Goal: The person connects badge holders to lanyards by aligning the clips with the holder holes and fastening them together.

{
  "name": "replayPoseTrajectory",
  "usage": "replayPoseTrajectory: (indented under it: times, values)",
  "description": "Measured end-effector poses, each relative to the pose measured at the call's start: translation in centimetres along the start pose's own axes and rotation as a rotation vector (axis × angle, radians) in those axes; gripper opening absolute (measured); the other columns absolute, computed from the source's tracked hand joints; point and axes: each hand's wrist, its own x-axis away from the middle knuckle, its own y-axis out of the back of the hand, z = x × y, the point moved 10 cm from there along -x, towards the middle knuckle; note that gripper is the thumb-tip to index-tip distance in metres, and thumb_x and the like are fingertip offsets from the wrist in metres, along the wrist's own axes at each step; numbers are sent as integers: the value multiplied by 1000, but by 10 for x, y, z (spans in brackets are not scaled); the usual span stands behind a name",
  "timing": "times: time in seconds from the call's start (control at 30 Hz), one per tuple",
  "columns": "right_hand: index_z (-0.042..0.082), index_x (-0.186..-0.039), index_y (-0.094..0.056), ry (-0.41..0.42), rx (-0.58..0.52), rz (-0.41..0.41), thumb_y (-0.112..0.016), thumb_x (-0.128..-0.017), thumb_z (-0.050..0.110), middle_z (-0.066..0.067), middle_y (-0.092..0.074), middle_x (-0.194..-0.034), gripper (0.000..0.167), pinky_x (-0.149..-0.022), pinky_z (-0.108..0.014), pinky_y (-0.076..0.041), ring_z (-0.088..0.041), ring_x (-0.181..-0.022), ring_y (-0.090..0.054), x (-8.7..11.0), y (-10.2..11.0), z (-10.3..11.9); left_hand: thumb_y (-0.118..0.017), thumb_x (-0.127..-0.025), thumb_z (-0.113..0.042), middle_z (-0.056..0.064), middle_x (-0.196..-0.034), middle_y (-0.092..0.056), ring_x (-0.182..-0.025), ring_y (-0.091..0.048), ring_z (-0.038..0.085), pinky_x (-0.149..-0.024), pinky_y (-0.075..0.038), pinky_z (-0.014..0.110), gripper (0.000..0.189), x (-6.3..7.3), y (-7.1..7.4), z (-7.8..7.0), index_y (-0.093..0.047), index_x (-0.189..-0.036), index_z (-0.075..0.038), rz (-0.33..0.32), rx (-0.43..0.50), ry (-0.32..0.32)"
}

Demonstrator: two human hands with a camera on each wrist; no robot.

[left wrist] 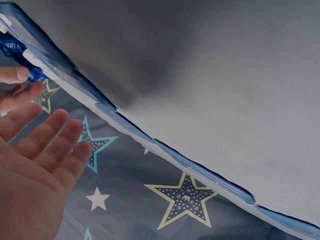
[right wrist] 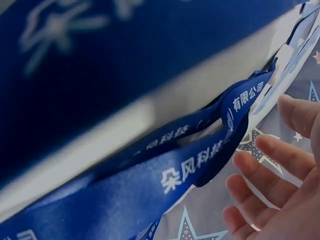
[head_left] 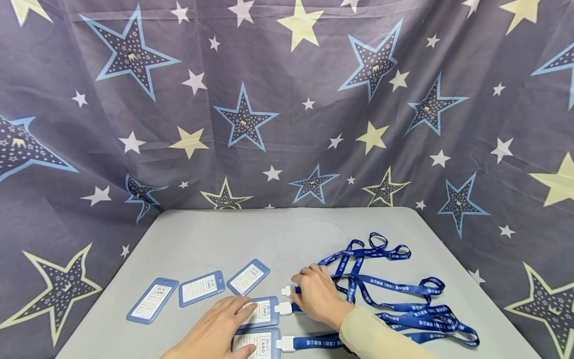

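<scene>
In the head view my left hand is spread over two blue ID card holders, the nearer one and the one behind it. Its fingers are loosely extended, as the left wrist view also shows. White clips join these holders to blue printed lanyards. Over the lanyard ends hovers or rests my right hand, its thumb and forefinger apart on either side of a strap by another white clip. The right wrist view shows those fingers bent slightly, nothing gripped.
Three loose card holders lie at the left: one upright-angled, one sideways, one farther back. Lanyard loops tangle across the right side of the grey table. A star-patterned curtain hangs behind.
</scene>
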Motion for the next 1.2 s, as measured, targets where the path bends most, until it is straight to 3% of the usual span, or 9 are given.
replayPoseTrajectory:
  times: [0.17, 0.37, 0.7, 1.2]
  values:
    - [14, -111, -77, -9, 39, 23, -82, -85, 35, -1, -71, -106, 34, -89, -40, -43, -22, -101, -58, -2, -7, 1, -68, -87, -64, 8, -138, -62, -125, -58, 26, -105, -48, 48, 75, 2, 4, 1, -64, -137, -9, -47, -35, -18]
    - [15, -108, -78, -16, 76, 40, -82, -85, 36, 0, -69, -100, 31, -86, -38, -41, -21, -96, -56, -5, -14, 2, -66, -88, -64, 9, -139, -61, -127, -57, 28, -107, -46, 50, 76, 1, 2, 1, -63, -139, -8, -12, -13, -2]
    - [19, -99, -78, -17, 105, 44, -83, -83, 35, 3, -59, -86, 23, -79, -36, -39, -20, -89, -51, -5, -22, 3, -67, -87, -63, 10, -139, -61, -127, -57, 28, -106, -46, 49, 75, 1, 3, 0, -63, -138, -8, -11, -19, 0]
    - [18, -90, -73, 4, 108, 22, -83, -84, 31, 5, -61, -89, 17, -83, -35, -41, -18, -90, -53, -8, -23, 6, -72, -83, -61, 9, -137, -62, -126, -58, 28, -106, -47, 49, 76, 3, 1, 5, -64, -137, -8, -24, -21, 24]
